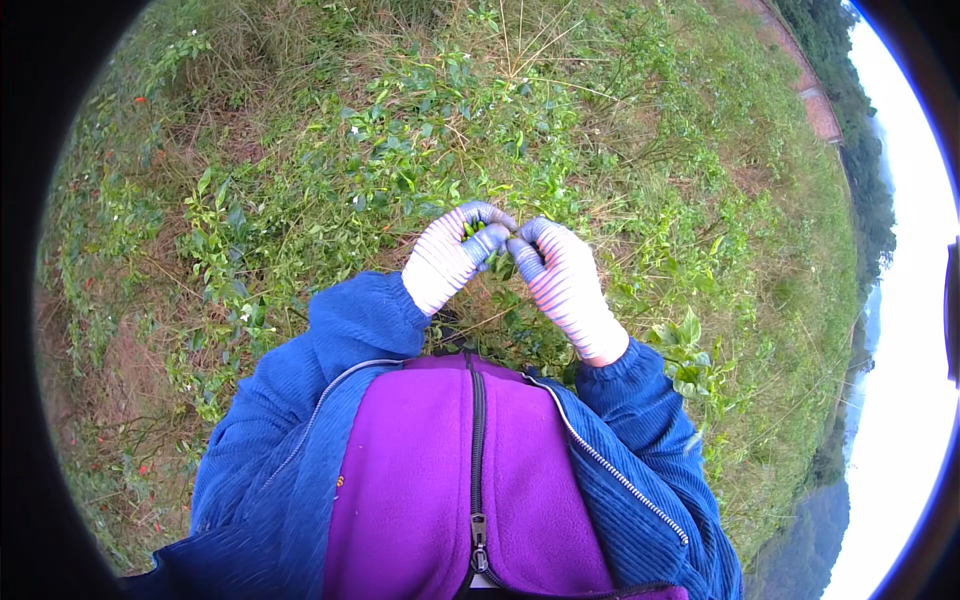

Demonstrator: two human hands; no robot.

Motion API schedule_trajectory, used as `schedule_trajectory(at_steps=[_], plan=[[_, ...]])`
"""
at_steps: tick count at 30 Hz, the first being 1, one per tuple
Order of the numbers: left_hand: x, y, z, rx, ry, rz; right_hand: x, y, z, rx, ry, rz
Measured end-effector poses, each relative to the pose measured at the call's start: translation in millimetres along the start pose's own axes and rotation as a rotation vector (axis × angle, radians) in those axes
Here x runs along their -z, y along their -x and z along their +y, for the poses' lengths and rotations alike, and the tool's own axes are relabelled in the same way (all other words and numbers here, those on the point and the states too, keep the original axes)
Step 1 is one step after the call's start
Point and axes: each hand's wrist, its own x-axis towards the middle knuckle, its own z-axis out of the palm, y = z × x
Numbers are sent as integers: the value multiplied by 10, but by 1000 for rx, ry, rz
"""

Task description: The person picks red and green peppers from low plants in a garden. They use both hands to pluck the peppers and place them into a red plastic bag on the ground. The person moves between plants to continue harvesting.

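Note:
My left hand (452,252), in a white glove with purple-grey stripes and a grey coating on the fingers, is curled closed around several small green chili peppers (469,229). Its thumb and index fingertip meet the fingertips of my right hand (562,275). The right hand wears a matching glove and is pinched closed. What sits between the right fingertips is too small to make out. Both hands are in front of my chest, just above leafy green chili plants (420,150).
Low bushes with white flowers (247,313) and scattered red spots (143,470) spread around me among dry grass (520,60). A broad-leaved plant (684,350) grows by my right forearm. A reddish-brown strip (808,85) and dark trees (850,120) stand at the far right.

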Motion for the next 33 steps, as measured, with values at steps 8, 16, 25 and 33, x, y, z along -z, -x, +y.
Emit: schedule_trajectory(at_steps=[8, 16, 25, 33], plan=[[-48, -28, -161, 350, 644, -4, 100, 78, 243, -203, -382, -151], [133, -94, -217, 418, 990, -30, 1143, 46, 1367, -445, 95, 117], [151, -96, -207, 494, 931, 92, 861, 413, 2398, -946, -386, 267], [66, -222, -195, 553, 890, 4, 699, 492, 1962, -897, -66, 202]])
